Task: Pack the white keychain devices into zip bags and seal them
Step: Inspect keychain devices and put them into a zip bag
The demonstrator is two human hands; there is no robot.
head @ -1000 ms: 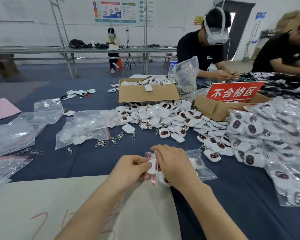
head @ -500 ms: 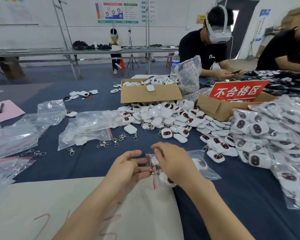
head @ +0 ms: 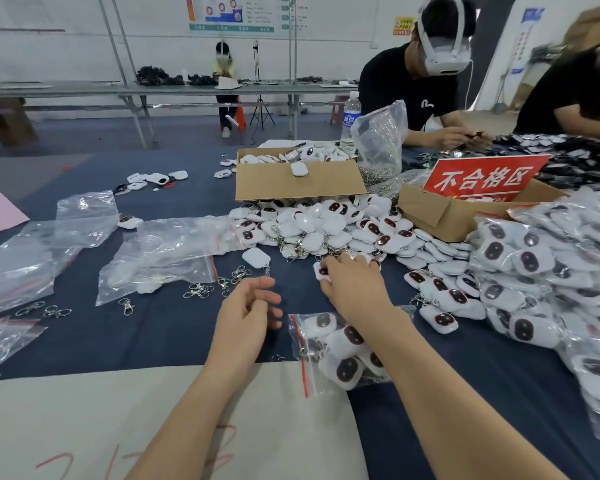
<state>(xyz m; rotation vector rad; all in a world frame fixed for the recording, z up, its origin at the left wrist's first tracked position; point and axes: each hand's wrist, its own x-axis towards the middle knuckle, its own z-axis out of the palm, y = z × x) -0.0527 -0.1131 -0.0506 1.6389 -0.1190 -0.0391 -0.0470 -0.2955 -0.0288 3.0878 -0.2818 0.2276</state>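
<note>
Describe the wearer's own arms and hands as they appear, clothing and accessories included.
The left hand and right hand are bare: no gloves, no rings on the visible fingers. The left forearm and right forearm are uncovered down to the frame's edge, with no sleeve, watch, bracelet or cable in view.

The right grip (head: 355, 289) lies at the near edge of the device pile (head: 326, 226) on the blue counter (head: 153, 334), fingers curled round one device (head: 321, 271); the left grip (head: 246, 313) is just beside it, fingers loose, holding nothing; a zip bag (head: 340, 355) with several devices inside lies under the right forearm, its red-striped mouth facing left; empty bags (head: 174, 244) and loose clips (head: 198, 291) lie further left; packed bags (head: 551, 271) heap at the right.
</note>
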